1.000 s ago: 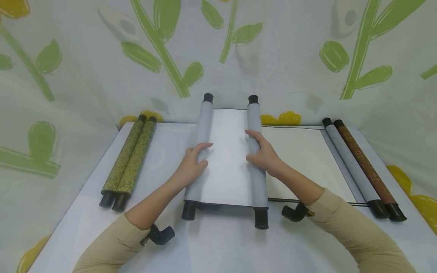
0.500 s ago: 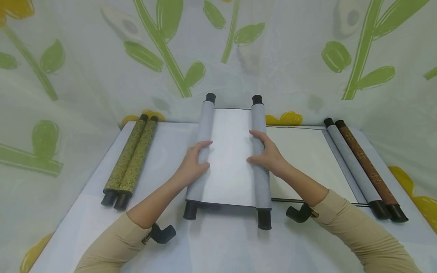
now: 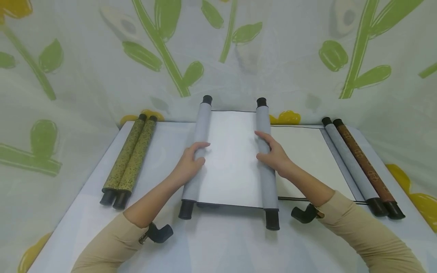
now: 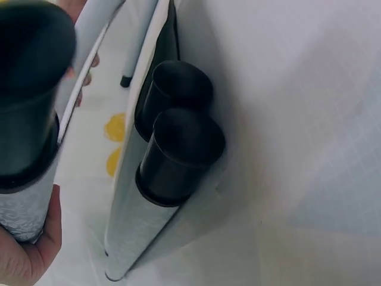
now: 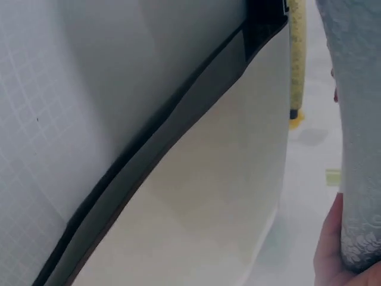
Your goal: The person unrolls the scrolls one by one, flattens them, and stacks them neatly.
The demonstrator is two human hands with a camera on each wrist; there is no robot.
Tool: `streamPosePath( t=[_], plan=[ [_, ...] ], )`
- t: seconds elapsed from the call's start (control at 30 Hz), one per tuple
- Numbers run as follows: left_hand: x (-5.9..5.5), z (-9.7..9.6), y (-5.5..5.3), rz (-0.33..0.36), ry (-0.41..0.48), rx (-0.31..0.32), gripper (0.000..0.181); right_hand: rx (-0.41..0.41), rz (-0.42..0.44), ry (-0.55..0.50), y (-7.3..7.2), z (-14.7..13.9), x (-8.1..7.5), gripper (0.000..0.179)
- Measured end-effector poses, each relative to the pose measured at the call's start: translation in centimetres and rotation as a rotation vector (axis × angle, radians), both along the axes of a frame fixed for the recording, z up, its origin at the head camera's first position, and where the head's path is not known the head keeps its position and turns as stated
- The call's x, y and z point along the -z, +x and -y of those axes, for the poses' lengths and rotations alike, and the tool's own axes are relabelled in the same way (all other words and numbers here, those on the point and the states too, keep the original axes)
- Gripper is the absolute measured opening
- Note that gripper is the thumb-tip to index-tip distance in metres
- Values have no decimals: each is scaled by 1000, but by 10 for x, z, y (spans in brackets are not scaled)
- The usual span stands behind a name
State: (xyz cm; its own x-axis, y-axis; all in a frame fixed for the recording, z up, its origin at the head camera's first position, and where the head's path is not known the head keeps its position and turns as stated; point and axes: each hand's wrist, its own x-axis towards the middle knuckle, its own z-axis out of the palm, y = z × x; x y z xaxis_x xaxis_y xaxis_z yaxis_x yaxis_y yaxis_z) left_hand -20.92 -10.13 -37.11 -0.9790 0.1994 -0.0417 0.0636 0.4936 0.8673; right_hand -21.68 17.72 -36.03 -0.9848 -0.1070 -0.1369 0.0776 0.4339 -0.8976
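A pale grey scroll (image 3: 233,159) with black end knobs is partly unrolled, a strip of white paper showing between its two rollers. My left hand (image 3: 187,163) grips the left roller (image 3: 192,185), thumb and fingers curled over it. On the right roller (image 3: 269,189), my right hand (image 3: 275,156) holds in the same way. The left wrist view shows the held roller's large black knob (image 4: 33,89) raised beside two lower black knobs (image 4: 184,140). Beneath and to the right lies another scroll with cream paper (image 3: 304,163), its left part hidden under the held one.
Two green-gold patterned scrolls (image 3: 131,159) lie side by side at the left of the white table (image 3: 225,246). At the right, a grey roller (image 3: 351,163) lies against a brown patterned scroll (image 3: 367,167). A leaf-printed curtain (image 3: 286,76) stands behind the table.
The two rollers have moved apart, the right one to the right with my right hand, the left one slightly left. More white paper shows between them.
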Motion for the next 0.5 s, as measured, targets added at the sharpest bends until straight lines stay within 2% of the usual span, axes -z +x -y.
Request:
streamPosePath(
  t=[0.2, 0.33, 0.5],
  plan=[
    [5, 2, -3, -4, 29, -20, 57, 0, -26, 55, -1, -1, 2, 84],
    [4, 1, -3, -7, 15, -33, 66, -4, -51, 78, -2, -3, 0, 89],
    [1, 2, -2, -14, 12, -28, 65, -9, -37, 69, -2, -3, -2, 89]
  ],
)
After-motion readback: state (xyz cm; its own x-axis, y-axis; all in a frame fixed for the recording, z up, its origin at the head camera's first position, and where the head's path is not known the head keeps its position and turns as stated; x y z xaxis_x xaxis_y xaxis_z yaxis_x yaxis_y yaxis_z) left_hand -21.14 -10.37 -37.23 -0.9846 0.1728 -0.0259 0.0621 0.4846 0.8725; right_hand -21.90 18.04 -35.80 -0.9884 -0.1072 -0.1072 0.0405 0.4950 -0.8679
